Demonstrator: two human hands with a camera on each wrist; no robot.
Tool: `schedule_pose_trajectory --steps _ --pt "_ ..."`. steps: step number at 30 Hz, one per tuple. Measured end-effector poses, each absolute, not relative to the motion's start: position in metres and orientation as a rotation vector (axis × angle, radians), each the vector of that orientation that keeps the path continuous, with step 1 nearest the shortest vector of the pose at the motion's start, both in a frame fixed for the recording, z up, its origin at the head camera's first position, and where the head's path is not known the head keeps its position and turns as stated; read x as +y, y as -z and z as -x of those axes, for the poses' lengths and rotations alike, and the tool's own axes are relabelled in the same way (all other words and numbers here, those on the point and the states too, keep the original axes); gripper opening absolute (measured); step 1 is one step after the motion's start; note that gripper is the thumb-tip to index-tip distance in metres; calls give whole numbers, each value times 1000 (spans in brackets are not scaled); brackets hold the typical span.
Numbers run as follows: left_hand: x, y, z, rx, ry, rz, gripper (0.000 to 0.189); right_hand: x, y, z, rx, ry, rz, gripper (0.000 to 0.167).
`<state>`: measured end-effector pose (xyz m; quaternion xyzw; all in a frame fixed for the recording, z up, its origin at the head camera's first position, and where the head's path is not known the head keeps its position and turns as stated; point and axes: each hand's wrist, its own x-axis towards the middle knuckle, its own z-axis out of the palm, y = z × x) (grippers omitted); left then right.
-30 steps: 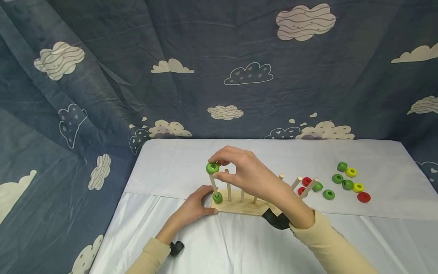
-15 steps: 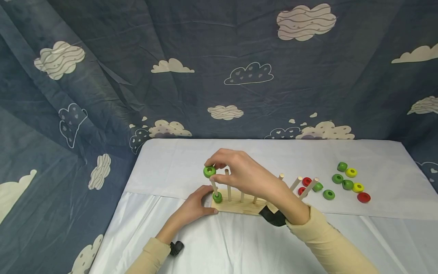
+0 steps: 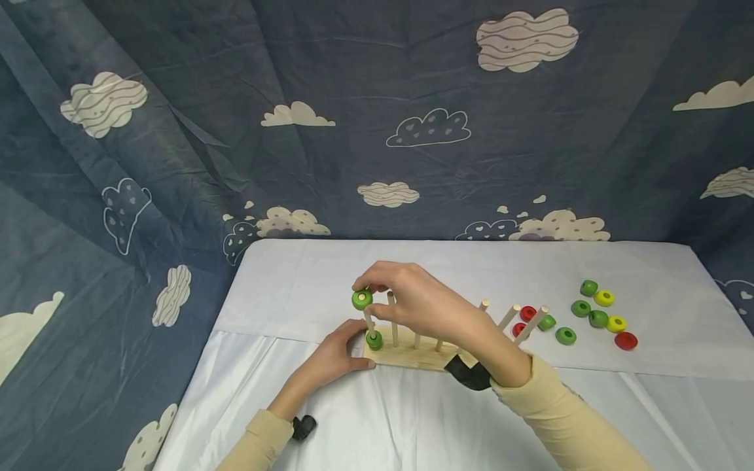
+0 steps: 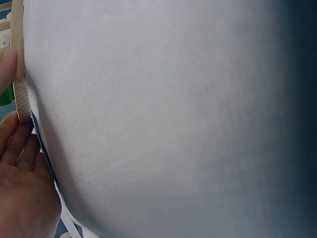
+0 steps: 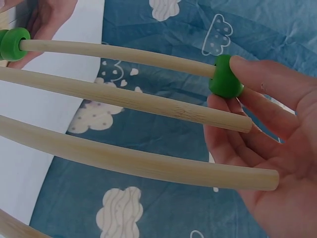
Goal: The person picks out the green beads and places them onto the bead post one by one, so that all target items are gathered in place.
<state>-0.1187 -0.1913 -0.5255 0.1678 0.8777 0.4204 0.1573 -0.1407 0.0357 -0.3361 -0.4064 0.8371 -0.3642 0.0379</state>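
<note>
My right hand [image 3: 421, 301] pinches a green bead [image 3: 361, 307] between thumb and fingers at the top of the leftmost peg [image 3: 369, 322]. The peg's tip shows in the bead's hole, and in the right wrist view the peg [image 5: 124, 51] runs into the held bead [image 5: 225, 79]. Lower on that same peg, green beads [image 5: 15, 44] sit at the base. My left hand [image 3: 334, 356] grips the left end of the wooden peg board [image 3: 406, 356], thumb at the front edge and fingers behind. The left wrist view catches the board's end [image 4: 22, 99] between thumb and fingers.
Several bare pegs [image 3: 394, 324] rise along the board, some partly behind my right forearm. Loose beads lie to the right on the white cloth [image 3: 471, 261]: green [image 3: 566, 336], yellow [image 3: 616, 323] and red [image 3: 626, 341]. A patterned dark curtain [image 3: 353, 150] hangs behind.
My right hand has shifted slightly left and down with the green bead, and the peg's tip now shows in its hole. My left hand stays on the board.
</note>
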Motion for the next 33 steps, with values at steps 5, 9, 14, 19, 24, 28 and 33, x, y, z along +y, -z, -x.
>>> schedule_pose_trajectory --steps 5,9,14,19,24,28,33 --pt "-191 525 119 2515 -1195 -478 69 37 336 140 2563 1115 1240 31" --pt "-191 525 119 2518 -1199 -481 69 39 335 140 2572 1129 1238 32" --pt "-191 524 119 2514 -1213 -493 69 42 333 138 2589 1180 1236 30" --pt "-191 525 119 2507 -1212 -495 69 47 329 132 2590 1245 1254 29" --pt "-192 525 118 2509 -1210 -501 71 52 325 121 2557 1354 1351 30" --pt "-192 525 117 2514 -1211 -501 72 56 324 112 2532 1421 1422 30" --pt "-191 526 118 2519 -1202 -501 73 65 329 103 2504 1465 1413 32"
